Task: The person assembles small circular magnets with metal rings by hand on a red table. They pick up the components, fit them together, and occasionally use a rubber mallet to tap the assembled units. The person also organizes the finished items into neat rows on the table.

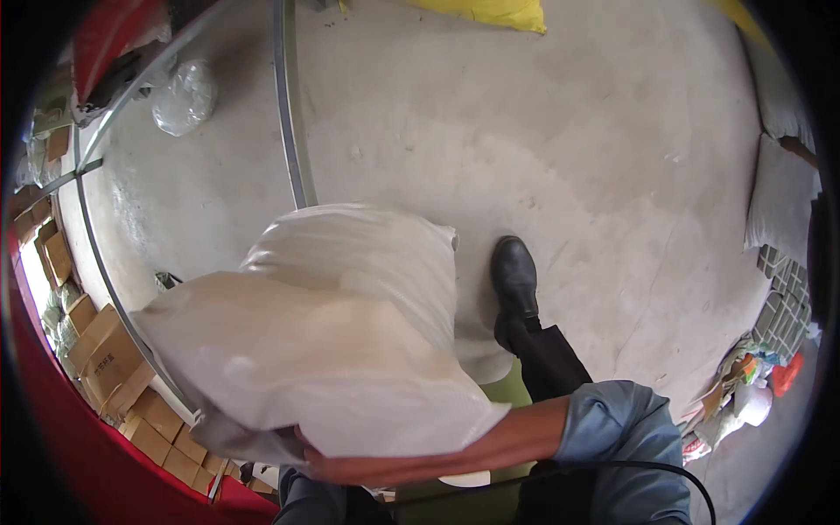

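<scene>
Grip: we saw the right hand [337, 468] at the lower edge of the near white sack [324, 359]. Its fingers were lost under or behind the cloth, so we could not tell how far they were closed, or whether they pinched the sack or only supported it. The left hand was out of our sight, its hold unknown.

Bearing: the near sack lay directly beyond the right hand, spreading to both sides of it. We read its long axis as slanting from far left of the grip to nearer right; the right forearm [490, 437] ran along the near edge, more across than away. Of the hands we could see, the right was nearest.

Farther out from the grip, behind the near sack and partly covered by it, we noted a second white sack [367, 245]. Beyond and right stood a black shoe [514, 271]; well left, cardboard boxes [114, 359].
</scene>
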`<state>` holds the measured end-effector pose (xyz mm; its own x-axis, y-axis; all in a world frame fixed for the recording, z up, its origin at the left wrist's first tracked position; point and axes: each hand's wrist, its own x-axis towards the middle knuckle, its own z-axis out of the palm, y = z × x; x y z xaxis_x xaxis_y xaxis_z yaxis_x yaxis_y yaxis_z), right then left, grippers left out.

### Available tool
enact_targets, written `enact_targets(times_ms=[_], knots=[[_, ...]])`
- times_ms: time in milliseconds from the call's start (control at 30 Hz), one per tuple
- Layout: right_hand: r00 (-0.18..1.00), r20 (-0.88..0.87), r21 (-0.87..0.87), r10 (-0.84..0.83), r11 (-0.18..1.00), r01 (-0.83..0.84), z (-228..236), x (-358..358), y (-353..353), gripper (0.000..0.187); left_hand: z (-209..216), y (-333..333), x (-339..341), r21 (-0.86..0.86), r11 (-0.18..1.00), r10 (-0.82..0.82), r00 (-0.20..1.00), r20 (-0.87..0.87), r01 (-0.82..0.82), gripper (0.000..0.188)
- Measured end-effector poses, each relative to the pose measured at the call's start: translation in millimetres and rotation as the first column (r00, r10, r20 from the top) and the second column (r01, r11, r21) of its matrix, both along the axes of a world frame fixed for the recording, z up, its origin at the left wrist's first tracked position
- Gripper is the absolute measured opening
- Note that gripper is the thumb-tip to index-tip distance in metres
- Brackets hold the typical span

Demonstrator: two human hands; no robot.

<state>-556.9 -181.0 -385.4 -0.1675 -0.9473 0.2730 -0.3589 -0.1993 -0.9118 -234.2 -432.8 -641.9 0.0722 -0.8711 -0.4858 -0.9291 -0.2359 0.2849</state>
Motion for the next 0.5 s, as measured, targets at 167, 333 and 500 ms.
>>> enact_targets(times_ms=[167,333,500], knots=[[0.990,0.111,-0.094,0.085,0.993,-0.075,-4,27,-41,0.009,61,40,-12,0.002,0.999,-0.032,0.999,-0.039,0.032,0.029],[0.979,0.050,-0.146,0.199,0.971,-0.190,5,16,-67,0.010,138,76,-8,-0.072,0.996,-0.054,0.995,-0.079,0.048,0.028],[0.954,-0.133,-0.096,0.270,0.954,-0.284,21,-11,-72,0.009,209,121,1,-0.195,0.978,-0.094,0.988,-0.121,0.069,0.027]])
